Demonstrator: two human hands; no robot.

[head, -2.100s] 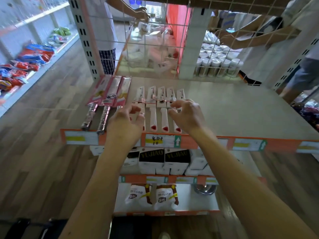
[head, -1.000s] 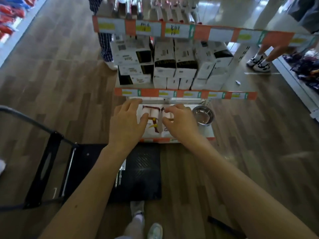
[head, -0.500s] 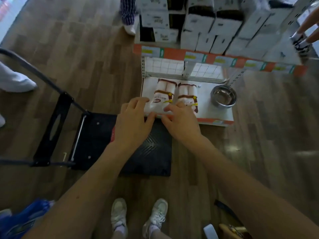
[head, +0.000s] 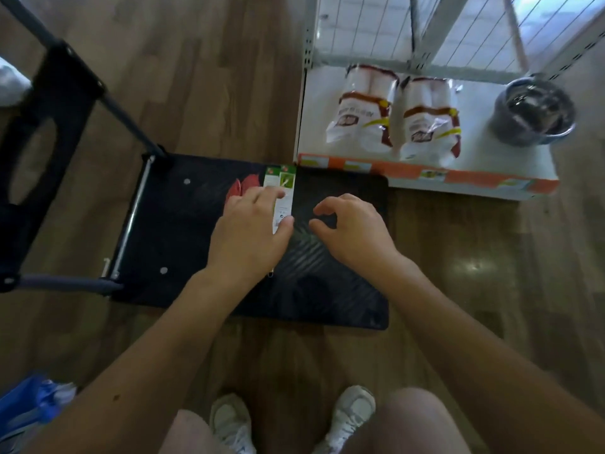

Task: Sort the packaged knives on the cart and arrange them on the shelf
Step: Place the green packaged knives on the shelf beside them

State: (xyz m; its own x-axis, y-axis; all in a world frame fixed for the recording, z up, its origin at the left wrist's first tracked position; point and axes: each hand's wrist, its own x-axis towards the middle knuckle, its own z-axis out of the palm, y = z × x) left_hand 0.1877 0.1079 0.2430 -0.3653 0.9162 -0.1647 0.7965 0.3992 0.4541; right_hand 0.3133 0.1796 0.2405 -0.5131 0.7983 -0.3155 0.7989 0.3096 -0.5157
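A black flat cart (head: 343, 290) lies on the wood floor below me. On its deck lie packaged knives (head: 281, 188) with white and green cards, and something red (head: 240, 190) beside them. My left hand (head: 252, 237) rests on these packages, fingers spread over the cards and thumb at their right edge; I cannot tell whether it grips them. My right hand (head: 350, 227) hovers just to the right above the bare deck, fingers curled, holding nothing. The shelf's bottom board (head: 491, 181) lies beyond the cart.
Two white bagged goods (head: 393, 113) and a steel bowl (head: 533, 113) sit on the bottom shelf. The cart's folded handle (head: 49, 126) sticks out to the left. A blue bag (head: 29, 407) is at bottom left. My white shoes (head: 294, 421) stand close to the cart.
My view has dropped from the top shelf with its row of knives down to the cart. Both hands came down with it, and the left hand now lies on the packages.
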